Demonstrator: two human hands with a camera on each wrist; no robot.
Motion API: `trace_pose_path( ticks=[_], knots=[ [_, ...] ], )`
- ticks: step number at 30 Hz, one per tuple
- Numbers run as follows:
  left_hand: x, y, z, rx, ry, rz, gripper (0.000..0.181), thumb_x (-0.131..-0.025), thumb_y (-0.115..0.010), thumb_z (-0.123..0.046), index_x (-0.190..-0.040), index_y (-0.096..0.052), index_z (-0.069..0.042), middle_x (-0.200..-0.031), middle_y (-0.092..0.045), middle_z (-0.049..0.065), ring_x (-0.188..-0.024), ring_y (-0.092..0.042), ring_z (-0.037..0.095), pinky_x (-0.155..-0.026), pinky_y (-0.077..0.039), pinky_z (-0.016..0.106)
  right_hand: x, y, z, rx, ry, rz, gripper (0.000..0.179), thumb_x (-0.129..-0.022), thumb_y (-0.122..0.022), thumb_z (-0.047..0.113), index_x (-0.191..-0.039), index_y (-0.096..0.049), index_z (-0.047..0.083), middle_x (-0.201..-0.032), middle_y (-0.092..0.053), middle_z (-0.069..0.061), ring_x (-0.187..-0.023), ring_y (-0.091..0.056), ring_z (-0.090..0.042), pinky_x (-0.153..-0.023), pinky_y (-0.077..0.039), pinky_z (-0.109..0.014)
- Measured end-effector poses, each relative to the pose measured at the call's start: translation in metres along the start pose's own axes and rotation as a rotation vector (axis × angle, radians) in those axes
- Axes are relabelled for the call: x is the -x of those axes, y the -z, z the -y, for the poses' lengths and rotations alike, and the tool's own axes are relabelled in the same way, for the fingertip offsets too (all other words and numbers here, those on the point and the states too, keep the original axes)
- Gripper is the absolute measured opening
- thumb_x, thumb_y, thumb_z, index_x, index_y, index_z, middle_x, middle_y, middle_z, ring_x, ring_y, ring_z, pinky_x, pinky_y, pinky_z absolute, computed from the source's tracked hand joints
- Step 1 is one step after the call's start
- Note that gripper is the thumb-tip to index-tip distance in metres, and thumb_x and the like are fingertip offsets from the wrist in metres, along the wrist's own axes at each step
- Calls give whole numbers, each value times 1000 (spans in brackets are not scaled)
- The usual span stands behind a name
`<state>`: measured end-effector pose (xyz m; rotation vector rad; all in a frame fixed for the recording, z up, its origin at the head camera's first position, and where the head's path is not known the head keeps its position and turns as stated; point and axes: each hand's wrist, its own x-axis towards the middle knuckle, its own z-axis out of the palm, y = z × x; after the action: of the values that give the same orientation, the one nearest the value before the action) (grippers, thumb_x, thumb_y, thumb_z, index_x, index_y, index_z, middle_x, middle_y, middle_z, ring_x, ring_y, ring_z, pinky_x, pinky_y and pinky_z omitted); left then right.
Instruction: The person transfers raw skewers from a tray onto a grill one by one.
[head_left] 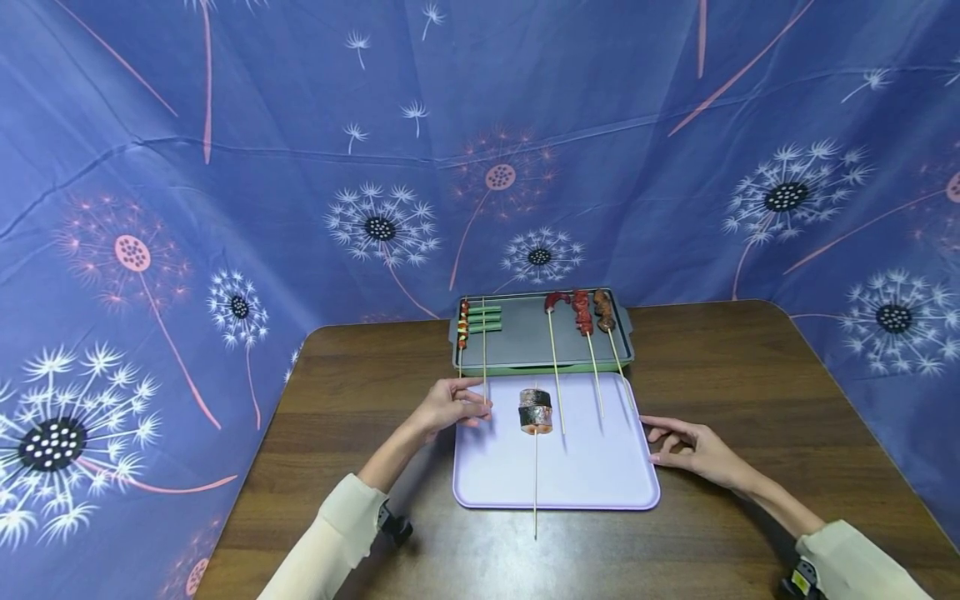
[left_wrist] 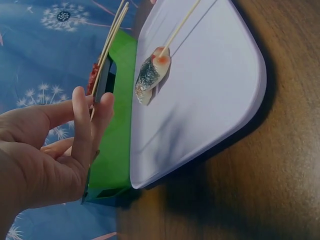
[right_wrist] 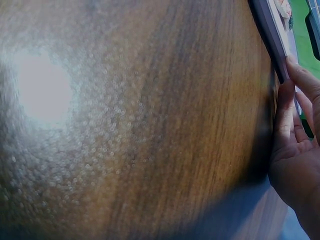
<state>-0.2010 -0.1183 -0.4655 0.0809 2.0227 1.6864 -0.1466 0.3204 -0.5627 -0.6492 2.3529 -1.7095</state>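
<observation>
In the head view my left hand [head_left: 450,406] is at the back left of the lilac tray [head_left: 600,479]. Its fingertips pinch the lower end of the stick of a skewer with green vegetable pieces [head_left: 491,318], which lies across the grill. On the tray is a fish skewer [head_left: 536,412] with dark skin, its stick reaching past the front rim. At the tray's right edge my right hand [head_left: 693,450] grips the rim between thumb and fingers, as the right wrist view also shows [right_wrist: 295,135].
Behind the tray stands a green toy grill with a dark grey plate [head_left: 517,342]. At its left lies a mixed vegetable skewer [head_left: 462,325]. On its right are a dark red curved skewer [head_left: 556,300], a red meat skewer [head_left: 582,312] and a brown one [head_left: 603,310]; their sticks overhang the tray.
</observation>
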Motion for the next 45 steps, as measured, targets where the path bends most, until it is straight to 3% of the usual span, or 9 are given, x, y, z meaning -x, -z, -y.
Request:
trace_pose_path(
  ticks=[7,13,19,24,32,38,45],
  knots=[
    [10,6,1,-54,-48,40,63,-96,-64,3,-152,-36,11,-122,-64,40,-93,-77,34,-66,-62,23,-1,1,-1,23,-25,-4,57,-85,-79,1,-136,-56,-11,-103,-64,-11,-79,-63,0,-62,-56,-20],
    [28,14,2,-89,-80,75,63,-97,-64,-2,-152,-36,11,-123,-64,38,-93,-77,31,-73,-64,31,-1,1,0,27,-73,14,57,-88,-78,5,-139,-55,-9,-106,-63,-11,-81,-61,0,-62,-55,-19],
    [50,18,8,-114,-93,101,58,-98,-64,-5,-149,-42,10,-125,-63,38,-96,-76,26,-85,-62,48,-2,1,0,40,-51,13,56,-88,-77,4,-138,-55,-10,-106,-63,-11,-80,-62,0,-62,-54,-19],
    [65,17,19,-110,-80,129,58,-98,-65,-8,-148,-42,11,-124,-64,37,-99,-75,29,-84,-62,43,-2,2,-1,48,-22,14,55,-89,-76,2,-137,-55,-11,-106,-62,-12,-80,-62,0,-63,-54,-19],
    [75,-3,49,-38,-42,172,60,-97,-68,-12,-147,-43,12,-121,-68,32,-93,-69,8,-78,-58,24,-1,3,-1,49,1,6,54,-88,-76,1,-137,-55,-12,-106,-66,-11,-79,-65,-3,-65,-54,-19],
    [81,-24,71,74,10,211,59,-98,-68,-12,-147,-45,9,-119,-69,29,-89,-70,10,-76,-58,21,2,1,-2,29,30,5,54,-87,-76,-2,-135,-55,-14,-105,-67,-10,-78,-66,-3,-65,-53,-19],
    [85,-43,82,172,29,236,56,-97,-67,-9,-145,-46,10,-114,-74,22,-87,-73,10,-74,-59,21,0,0,-3,36,20,3,53,-87,-76,-2,-135,-56,-13,-106,-67,-7,-79,-67,-2,-65,-52,-19]
  ],
)
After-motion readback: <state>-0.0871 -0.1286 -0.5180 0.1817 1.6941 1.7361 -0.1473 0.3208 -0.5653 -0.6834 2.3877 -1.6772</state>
